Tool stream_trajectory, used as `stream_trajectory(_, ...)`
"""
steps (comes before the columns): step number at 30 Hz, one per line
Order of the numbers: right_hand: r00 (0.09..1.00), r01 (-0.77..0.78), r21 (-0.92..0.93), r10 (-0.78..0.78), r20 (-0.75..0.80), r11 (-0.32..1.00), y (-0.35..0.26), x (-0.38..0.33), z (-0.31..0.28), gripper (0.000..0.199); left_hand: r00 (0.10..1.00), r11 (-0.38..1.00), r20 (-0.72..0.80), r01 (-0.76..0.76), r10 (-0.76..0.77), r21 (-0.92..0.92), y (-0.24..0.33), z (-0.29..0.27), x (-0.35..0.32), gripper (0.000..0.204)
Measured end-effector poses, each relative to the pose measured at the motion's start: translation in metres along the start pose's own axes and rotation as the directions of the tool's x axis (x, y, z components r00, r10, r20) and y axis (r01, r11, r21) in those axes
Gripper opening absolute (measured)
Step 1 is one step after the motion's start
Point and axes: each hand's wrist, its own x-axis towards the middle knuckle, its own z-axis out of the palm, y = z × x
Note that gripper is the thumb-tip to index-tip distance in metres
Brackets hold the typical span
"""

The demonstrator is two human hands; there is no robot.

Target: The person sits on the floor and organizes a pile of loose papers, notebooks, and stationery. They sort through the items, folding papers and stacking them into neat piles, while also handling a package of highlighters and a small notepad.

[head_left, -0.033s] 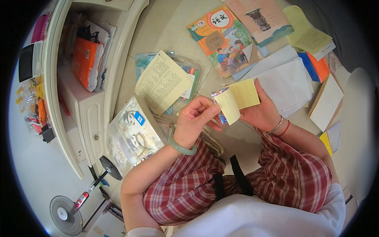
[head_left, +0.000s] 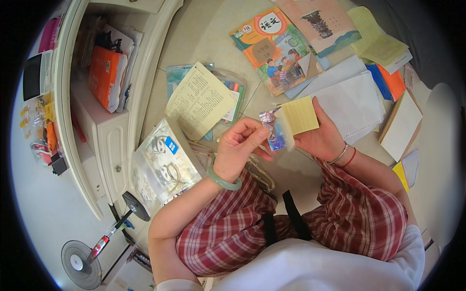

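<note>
A small notebook [head_left: 301, 115] with yellow lined pages lies opened between my hands, above my lap. My left hand [head_left: 241, 145], a green bangle at its wrist, pinches the notebook's left side by the glossy blue-purple cover [head_left: 275, 137]. A pale page edge beside that cover is blurred. My right hand [head_left: 324, 137] grips the right side, thumb along the yellow page's edge and the other fingers mostly hidden underneath. Left of the notebook, a cream printed sheet [head_left: 200, 102] rests over a clear case of coloured markers [head_left: 238, 92].
An orange-and-green textbook [head_left: 274, 53] and a pink book [head_left: 318, 24] lie on the tiled floor ahead. White papers [head_left: 347, 106] and a yellow lined sheet [head_left: 381, 43] are at the right. A panda-printed box [head_left: 167, 160] sits left, near a white cabinet [head_left: 114, 140].
The yellow leaf by my left hand has swung away, and the blue-purple cover shows there. Both hands have stayed nearly in place.
</note>
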Motion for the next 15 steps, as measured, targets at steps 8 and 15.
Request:
stream_trajectory(8,0.999,0.004,-0.064,-0.007,-0.043,0.998,-0.001,0.000,-0.002,0.061,0.999,0.992,-0.052,-0.005,-0.002,-0.123,0.000,-0.004,-0.001,0.014)
stream_trajectory(15,0.997,0.075,-0.603,-0.070,0.032,0.795,-0.016,-0.022,-0.017,0.057,0.999,0.958,-0.019,0.042,-0.038,0.285,-0.007,-0.001,-0.002,0.019)
